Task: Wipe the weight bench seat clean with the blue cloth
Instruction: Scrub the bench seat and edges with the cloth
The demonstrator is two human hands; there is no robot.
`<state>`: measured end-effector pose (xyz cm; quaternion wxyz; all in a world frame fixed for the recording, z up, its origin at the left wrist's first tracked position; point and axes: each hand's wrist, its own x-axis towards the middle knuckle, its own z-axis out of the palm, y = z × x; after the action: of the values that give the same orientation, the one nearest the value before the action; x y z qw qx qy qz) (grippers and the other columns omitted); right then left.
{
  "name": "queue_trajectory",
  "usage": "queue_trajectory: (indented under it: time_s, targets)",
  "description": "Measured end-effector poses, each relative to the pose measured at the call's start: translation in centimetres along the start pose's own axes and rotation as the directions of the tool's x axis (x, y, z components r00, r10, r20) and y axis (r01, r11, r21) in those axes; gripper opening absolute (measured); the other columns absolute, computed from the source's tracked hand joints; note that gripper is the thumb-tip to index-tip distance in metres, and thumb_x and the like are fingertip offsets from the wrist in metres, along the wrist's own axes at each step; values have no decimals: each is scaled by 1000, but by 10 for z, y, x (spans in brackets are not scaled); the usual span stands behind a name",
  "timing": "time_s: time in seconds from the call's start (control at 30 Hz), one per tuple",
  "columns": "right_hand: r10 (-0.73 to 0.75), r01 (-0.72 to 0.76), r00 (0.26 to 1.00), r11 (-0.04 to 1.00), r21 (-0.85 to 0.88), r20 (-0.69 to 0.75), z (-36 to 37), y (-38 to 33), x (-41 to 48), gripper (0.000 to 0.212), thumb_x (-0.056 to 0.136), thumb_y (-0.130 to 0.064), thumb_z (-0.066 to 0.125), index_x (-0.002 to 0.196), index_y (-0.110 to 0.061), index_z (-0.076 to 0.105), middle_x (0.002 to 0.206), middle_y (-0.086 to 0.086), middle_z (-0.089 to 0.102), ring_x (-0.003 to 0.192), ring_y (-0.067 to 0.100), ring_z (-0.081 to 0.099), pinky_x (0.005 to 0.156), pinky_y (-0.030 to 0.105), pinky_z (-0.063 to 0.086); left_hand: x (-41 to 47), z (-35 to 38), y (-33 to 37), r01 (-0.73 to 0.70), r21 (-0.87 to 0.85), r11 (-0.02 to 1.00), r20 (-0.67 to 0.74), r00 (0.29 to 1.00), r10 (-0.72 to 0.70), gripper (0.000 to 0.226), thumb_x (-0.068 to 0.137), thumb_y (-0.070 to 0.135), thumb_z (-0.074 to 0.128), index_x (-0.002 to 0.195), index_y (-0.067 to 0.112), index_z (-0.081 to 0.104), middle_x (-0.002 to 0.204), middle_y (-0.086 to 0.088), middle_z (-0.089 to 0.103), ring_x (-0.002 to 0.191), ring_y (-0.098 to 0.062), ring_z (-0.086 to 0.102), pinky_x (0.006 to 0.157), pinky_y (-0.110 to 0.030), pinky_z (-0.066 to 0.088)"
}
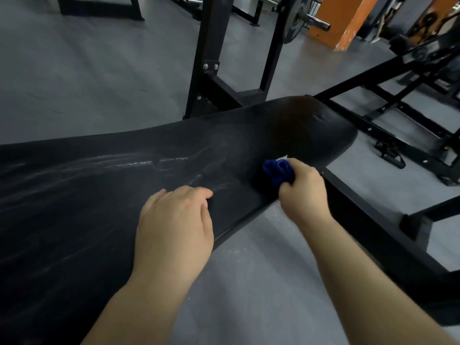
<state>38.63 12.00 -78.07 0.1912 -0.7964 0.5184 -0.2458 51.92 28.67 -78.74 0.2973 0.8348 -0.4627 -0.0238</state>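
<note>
Bare forearms (361, 282) reach over the black weight bench seat (99, 190), smeared wet beyond the left hand (174, 220), which rests flat, fingers relaxed, at its near edge. Right hand (302, 192) clutches the bunched blue cloth (277, 171) against the seat alongside; wiping looks mid-course, the next stroke needing to cross those smears (139, 161).

A grey floor (74, 70) spreads all around, speckled pale near the bottom centre. Black steel uprights (209, 33) stand behind, carrying a barbell (316, 21) with a dark weight plate (295, 18). An orange pillar (348, 21) rises at the top right, beside more black frames (368, 75).
</note>
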Motion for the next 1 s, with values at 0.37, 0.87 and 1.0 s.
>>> queue_trajectory:
  time_s: [0.37,0.87,1.0]
  targets:
    - [65,-59,996,994,93,-62,-2,17,-15,47,80,5,51,101,-36,57,93,-5,59,92,24,58,76,42,53,-1,-2,1,-6,-16,1000,16,1000,6,24,88,13,53,102,21,70,88,6,68,78,-18,62,80,-35,47]
    - [-168,166,984,986,29,61,13,-10,-39,48,75,5,51,112,-23,61,97,-10,55,99,14,48,82,18,41,-4,1,4,-4,12,1000,15,1000,4,22,86,15,53,99,20,70,86,4,66,74,-21,61,74,-37,47]
    - [-198,190,964,980,58,176,0,-12,-29,46,77,5,51,109,-25,63,95,-8,61,93,15,54,78,22,48,-5,3,4,-7,18,1000,19,1000,7,23,86,15,53,100,21,70,88,5,66,76,-19,61,75,-35,46]
